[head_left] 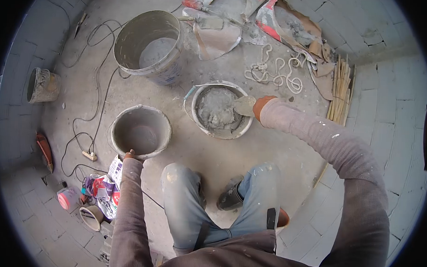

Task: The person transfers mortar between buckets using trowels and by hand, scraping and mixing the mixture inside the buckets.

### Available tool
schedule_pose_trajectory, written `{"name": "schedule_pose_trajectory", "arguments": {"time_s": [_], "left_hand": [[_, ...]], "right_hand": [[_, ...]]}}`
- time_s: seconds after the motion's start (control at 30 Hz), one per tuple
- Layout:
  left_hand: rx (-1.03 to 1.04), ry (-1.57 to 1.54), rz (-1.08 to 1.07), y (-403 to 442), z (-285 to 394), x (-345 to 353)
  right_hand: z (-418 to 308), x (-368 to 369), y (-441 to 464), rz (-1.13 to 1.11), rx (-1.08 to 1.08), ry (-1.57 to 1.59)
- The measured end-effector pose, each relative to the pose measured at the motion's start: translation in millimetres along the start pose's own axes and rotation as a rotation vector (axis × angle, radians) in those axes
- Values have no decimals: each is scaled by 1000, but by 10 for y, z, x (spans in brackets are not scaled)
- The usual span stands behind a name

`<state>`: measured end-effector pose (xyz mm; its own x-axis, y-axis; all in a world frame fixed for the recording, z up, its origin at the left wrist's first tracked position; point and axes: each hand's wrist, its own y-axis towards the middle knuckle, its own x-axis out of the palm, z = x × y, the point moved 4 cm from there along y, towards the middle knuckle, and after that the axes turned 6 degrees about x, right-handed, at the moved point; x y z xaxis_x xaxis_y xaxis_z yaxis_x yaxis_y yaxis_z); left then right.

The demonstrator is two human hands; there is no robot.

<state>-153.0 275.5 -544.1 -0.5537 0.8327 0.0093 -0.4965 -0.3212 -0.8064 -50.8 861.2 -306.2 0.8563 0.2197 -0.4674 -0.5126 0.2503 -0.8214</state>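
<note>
My left hand [129,153] grips the near rim of a grey-coated bucket [162,149], which is tilted slightly and has bare walls inside. Closed around the handle end of a trowel [244,106] is my right hand [262,107]. The trowel's flat, mortar-smeared blade reaches over the right rim of a second bucket [196,115]. Wet grey mortar [219,108] lies lumpy inside that bucket. Its wire handle with a light blue grip [190,91] hangs on the left side. The trowel's handle is hidden in my fist.
A large bucket [174,61] stands at the back. Torn bags [285,23], a coiled rope [258,74] and thin wooden sticks [338,88] lie behind and to the right. Black cable [98,89] with a power strip [89,155] runs along the left. A small bucket [50,86] sits by the wall.
</note>
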Motion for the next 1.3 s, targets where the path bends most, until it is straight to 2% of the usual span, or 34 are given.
{"name": "schedule_pose_trajectory", "arguments": {"time_s": [0.07,0.13,0.17,0.23,0.27,0.3,0.37,0.47,0.5,0.6,0.67,0.7,0.77,0.87,0.9,0.93,1.0,1.1,1.17,1.3], "left_hand": [[53,-40,105,-473,147,-18],[111,-119,83,-1212,412,-26],[170,-175,65,-1560,543,-91],[162,-286,24,-1892,748,-232],[153,-307,55,-2104,841,-269],[100,-297,172,-2412,993,-154],[56,-436,150,-2457,1043,-246],[8,-431,137,-2402,1096,-107],[25,-395,212,-2295,1096,-42],[-45,-361,218,-1859,1053,6],[-111,-283,274,-1823,1132,95],[-122,-264,290,-1812,1185,93],[-142,-183,261,-1801,1262,15],[-162,-186,303,-1819,1260,-1],[-162,-182,307,-1837,1260,-24],[-142,-172,297,-1847,1244,-35],[-160,-203,311,-1852,1167,-144],[-192,-207,318,-1955,1114,-36],[-213,-170,423,-2003,1055,-142],[-214,-121,339,-2099,986,-25]], "right_hand": [[-3,108,-63,-21,-2,68],[43,96,-256,-5,45,268],[-18,158,-315,-16,31,263],[-2,158,-308,-3,136,394],[15,100,-321,6,129,432],[-1,44,-231,-8,122,427],[-43,40,36,-25,302,418],[-87,14,560,-90,295,236],[-149,2,652,-117,298,242],[-346,-15,832,-165,310,402],[-709,195,845,-479,270,593],[-851,182,873,-507,267,591],[-1091,91,821,-783,482,824],[-1315,267,972,-759,486,932],[-1456,579,1049,-765,487,932],[-1654,972,1174,-737,454,1199],[-1774,1095,1201,-707,413,1462],[-1559,323,1105,-824,792,1752],[-1547,33,949,-917,1077,1933],[-1588,67,1160,-1018,939,2132]]}}
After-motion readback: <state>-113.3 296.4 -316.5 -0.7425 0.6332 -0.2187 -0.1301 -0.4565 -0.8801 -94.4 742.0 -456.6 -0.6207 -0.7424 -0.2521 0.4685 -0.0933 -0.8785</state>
